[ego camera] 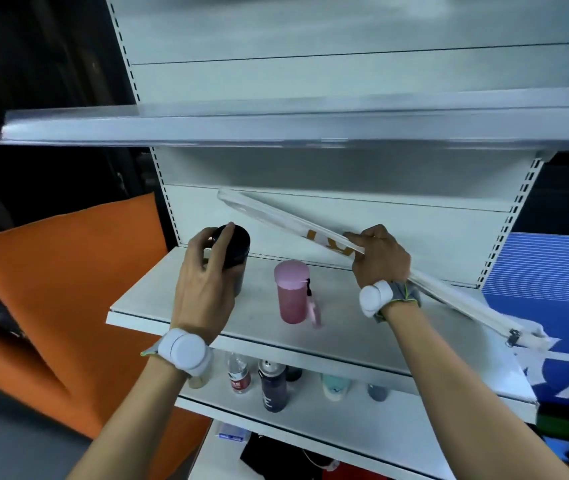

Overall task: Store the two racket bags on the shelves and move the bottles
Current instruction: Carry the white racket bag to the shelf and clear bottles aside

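My left hand (203, 271) wraps the black bottle (236, 252) at nine o'clock on the middle shelf (362, 327). My right hand (380, 259), at three o'clock, pinches the white racket bag (290, 220), slanted above that shelf. The pink bottle (291, 292) stands upright between my hands.

No text reads clearly: orange lettering on the white racket bag (331, 242) and white characters on the blue board (567, 368) appear partial, possibly logos.
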`<state>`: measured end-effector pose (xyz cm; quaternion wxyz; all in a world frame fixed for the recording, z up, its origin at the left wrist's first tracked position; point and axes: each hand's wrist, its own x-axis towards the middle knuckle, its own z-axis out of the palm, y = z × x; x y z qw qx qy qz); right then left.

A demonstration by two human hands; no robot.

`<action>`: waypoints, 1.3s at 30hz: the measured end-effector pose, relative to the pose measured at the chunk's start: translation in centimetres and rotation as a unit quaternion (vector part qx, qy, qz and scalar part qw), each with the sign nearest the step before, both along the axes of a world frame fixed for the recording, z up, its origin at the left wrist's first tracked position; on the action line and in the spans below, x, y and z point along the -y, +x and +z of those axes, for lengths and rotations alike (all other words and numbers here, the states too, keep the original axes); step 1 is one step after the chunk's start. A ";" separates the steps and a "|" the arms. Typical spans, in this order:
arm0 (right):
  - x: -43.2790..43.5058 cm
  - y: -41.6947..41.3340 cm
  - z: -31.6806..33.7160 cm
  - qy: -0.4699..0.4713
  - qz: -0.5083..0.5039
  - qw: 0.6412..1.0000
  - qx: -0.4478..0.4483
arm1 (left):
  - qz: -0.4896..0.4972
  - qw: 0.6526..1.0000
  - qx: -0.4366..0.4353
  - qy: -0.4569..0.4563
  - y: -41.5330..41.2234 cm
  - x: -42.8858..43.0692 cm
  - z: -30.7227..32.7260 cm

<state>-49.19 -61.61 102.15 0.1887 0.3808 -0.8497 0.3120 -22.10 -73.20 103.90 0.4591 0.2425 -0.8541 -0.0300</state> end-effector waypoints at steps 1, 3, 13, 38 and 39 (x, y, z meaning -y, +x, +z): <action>0.8 -0.3 -0.5 0.012 0.015 1.000 0.011 | -0.001 1.000 0.000 0.007 0.0 0.3 -0.4; 2.4 -0.8 -1.5 0.031 0.039 0.998 0.036 | -0.002 1.000 -0.002 0.021 0.1 0.9 -1.2; 7.8 -2.4 -5.5 0.078 0.146 0.974 0.158 | 0.013 0.996 -0.009 0.090 -0.7 1.3 -4.3; 3.9 -1.7 -8.1 0.243 0.206 0.917 0.242 | -0.026 0.991 0.023 0.127 -1.1 -2.0 -7.5; 3.3 -1.4 -7.8 0.237 0.200 0.919 0.243 | -0.032 0.991 0.025 0.126 -1.1 -2.2 -7.4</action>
